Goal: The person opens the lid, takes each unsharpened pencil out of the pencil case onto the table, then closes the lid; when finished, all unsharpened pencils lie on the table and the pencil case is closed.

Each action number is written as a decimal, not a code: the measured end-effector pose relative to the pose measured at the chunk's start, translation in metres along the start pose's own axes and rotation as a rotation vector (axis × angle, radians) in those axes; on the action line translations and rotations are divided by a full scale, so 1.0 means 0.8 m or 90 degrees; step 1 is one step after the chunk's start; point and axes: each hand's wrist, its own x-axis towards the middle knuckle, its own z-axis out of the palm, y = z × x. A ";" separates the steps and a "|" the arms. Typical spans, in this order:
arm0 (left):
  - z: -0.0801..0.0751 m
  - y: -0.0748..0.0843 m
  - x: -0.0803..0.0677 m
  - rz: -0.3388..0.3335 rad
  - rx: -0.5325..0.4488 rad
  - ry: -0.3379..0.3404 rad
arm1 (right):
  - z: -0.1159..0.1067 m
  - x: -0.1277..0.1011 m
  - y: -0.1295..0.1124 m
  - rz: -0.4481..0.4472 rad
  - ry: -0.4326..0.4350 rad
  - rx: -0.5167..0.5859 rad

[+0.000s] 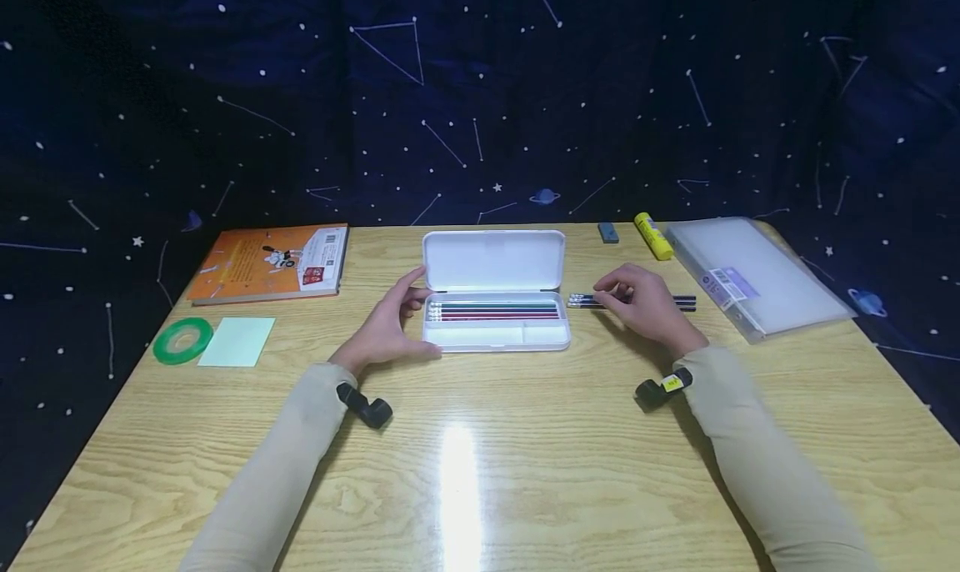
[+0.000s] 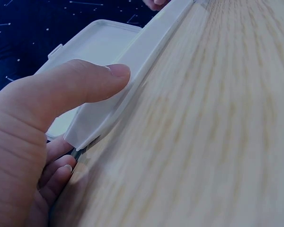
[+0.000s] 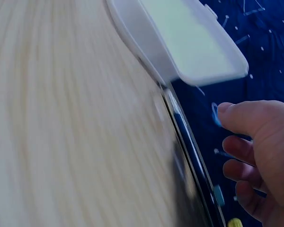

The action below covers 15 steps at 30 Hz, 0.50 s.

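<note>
A white pencil case (image 1: 495,333) stands with its lid (image 1: 493,260) raised, and several pencils (image 1: 495,311) lie in its back compartment. My left hand (image 1: 386,326) grips the left end of the case, with the thumb (image 2: 92,82) along the front wall and the fingers round the back corner. To the right of the case, my right hand (image 1: 637,301) hovers over a few dark pencils (image 1: 686,303) on the table. Its thumb and fingers are loosely bent and hold nothing; in the right wrist view a dark pencil (image 3: 191,144) lies below them.
An orange book (image 1: 255,263), a green tape roll (image 1: 182,340) and a pale green paper pad (image 1: 237,342) lie at left. Back right are a dark blue eraser (image 1: 608,233), a yellow glue stick (image 1: 653,236) and a clear plastic binder (image 1: 772,272). A starry cloth hangs behind the table.
</note>
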 end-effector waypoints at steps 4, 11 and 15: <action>0.000 0.000 0.000 -0.004 0.004 -0.002 | 0.012 0.006 -0.013 -0.012 -0.018 0.024; 0.000 -0.002 0.001 -0.005 0.006 -0.006 | 0.032 0.016 -0.031 -0.029 -0.038 0.066; -0.001 -0.003 0.000 -0.010 0.008 -0.005 | 0.040 0.022 -0.040 -0.006 -0.070 0.079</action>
